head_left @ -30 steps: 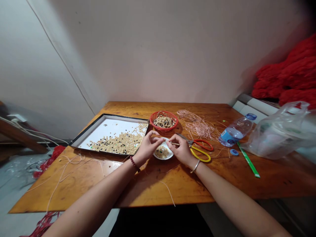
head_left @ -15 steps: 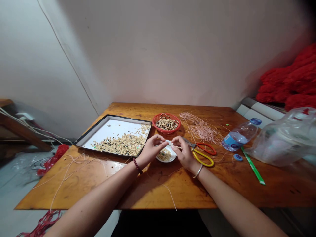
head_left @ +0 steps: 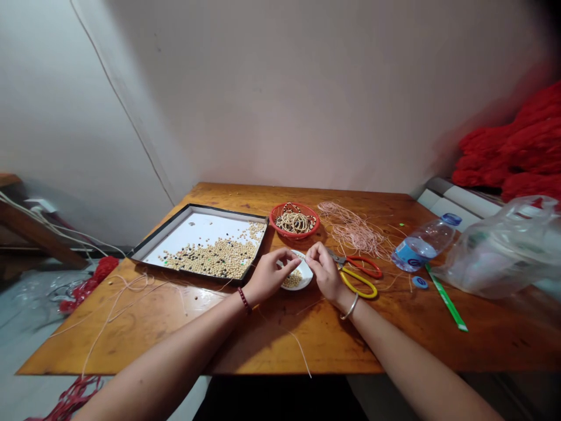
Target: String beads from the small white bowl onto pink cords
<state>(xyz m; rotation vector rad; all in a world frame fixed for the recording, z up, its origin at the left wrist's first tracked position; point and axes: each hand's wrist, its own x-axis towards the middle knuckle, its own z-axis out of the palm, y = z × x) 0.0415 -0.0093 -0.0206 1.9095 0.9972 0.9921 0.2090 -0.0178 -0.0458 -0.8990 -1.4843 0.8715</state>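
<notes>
My left hand [head_left: 270, 273], with a dark red bead bracelet on its wrist, is closed in a pinch over a small white dish [head_left: 302, 283]. What lies between its fingertips is too small to make out. Close beside it, my right hand [head_left: 325, 270] pinches a beaded string, mostly hidden by its fingers; a silver bangle circles that wrist. The fingertips of both hands nearly meet above the dish. Pale beads [head_left: 291, 278] lie in the dish, partly covered by my left hand. A thin pink cord [head_left: 298, 342] trails toward the table's front edge.
Left of my hands is a black-rimmed tray [head_left: 189, 222] of loose beads. Behind them stands a red basket [head_left: 295, 235] of beaded strings. To the right are pink cord [head_left: 357, 231], scissors [head_left: 359, 283], a plastic bottle [head_left: 423, 245], a green strip [head_left: 449, 304] and a plastic bag [head_left: 495, 257].
Both hands stay over the dish, and the fingertips have shifted slightly. The row of beads seen under my right fingers is now mostly hidden. The whole view has moved a little.
</notes>
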